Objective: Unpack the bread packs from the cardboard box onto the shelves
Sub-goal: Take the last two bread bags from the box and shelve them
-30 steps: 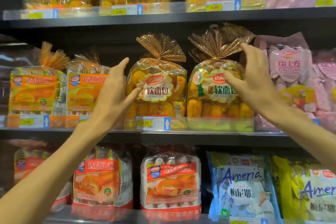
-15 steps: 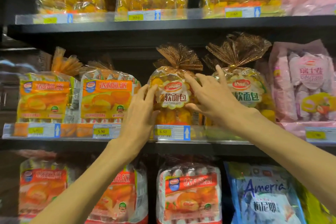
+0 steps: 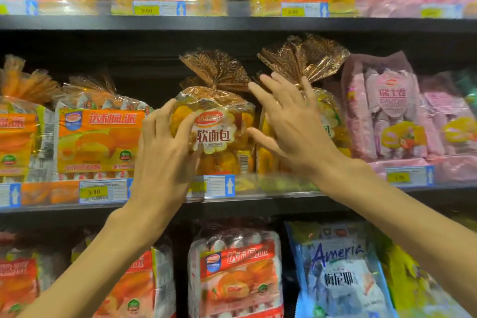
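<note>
Two soft bread packs with gold twisted tops stand side by side on the middle shelf. My left hand grips the left side of the centre bread pack, thumb on its front label. My right hand lies with fingers spread over the front of the right bread pack, its thumb reaching toward the centre pack's right edge. That hand hides most of the right pack. No cardboard box is in view.
Orange pie packs fill the shelf to the left and pink roll packs to the right. The upper shelf holds more yellow bread bags. Below are red-labelled packs and a blue pack.
Both hands have moved inward from the outer sides of the two packs. The left hand now grips the centre pack, and the right hand has shifted across onto the right pack's front.
</note>
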Demonstrator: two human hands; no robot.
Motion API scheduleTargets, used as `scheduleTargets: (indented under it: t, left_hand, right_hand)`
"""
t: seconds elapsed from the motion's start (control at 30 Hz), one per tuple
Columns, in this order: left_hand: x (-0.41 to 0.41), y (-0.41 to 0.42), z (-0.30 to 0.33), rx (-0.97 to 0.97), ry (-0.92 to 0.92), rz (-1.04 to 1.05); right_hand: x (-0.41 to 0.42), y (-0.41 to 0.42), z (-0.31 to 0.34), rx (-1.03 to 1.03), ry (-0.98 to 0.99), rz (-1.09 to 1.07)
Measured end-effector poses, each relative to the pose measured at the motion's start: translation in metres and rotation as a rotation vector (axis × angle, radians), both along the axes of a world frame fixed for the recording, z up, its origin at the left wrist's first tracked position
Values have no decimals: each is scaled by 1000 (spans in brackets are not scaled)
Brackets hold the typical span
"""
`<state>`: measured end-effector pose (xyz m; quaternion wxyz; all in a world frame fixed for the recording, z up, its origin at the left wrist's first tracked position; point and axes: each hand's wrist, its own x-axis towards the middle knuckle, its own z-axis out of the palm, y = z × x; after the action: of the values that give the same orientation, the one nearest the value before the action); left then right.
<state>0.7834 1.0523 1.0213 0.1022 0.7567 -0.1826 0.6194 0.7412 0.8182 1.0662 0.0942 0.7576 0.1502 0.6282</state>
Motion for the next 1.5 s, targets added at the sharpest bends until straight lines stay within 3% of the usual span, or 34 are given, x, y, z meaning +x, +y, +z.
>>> scheduleTargets:
  t: [0.1, 0.2, 0.33, 0.63, 1.07, 1.23, 1.33, 1.5]
  left_hand:
    - [-17, -34, 6, 51, -54, -219]
    - [-29, -83, 10, 151, -26, -383]
    - [-25, -132, 14, 190, 101, -336]
    - [-12, -147, 8, 114, 237, -268]
    - [-7, -148, -2, 126, 173, -249]
    - [-11, -104, -5, 91, 54, -85]
    - [-4, -67, -6, -33, 133, 0]
    - [2, -63, -8, -33, 203, -31]
  right_hand:
    - [-25, -49, -3, 265, -53, 221]
    - [-32, -91, -6, 414, 115, 211]
    - [-16, -105, -18, 315, 354, 8]
    - [8, -105, -9, 224, 326, 82]
    - [6, -105, -20, 229, 284, 64]
    - [3, -104, -21, 173, 270, 22]
    - [5, -103, -20, 178, 328, -1]
    - [14, -103, -20, 197, 335, -13]
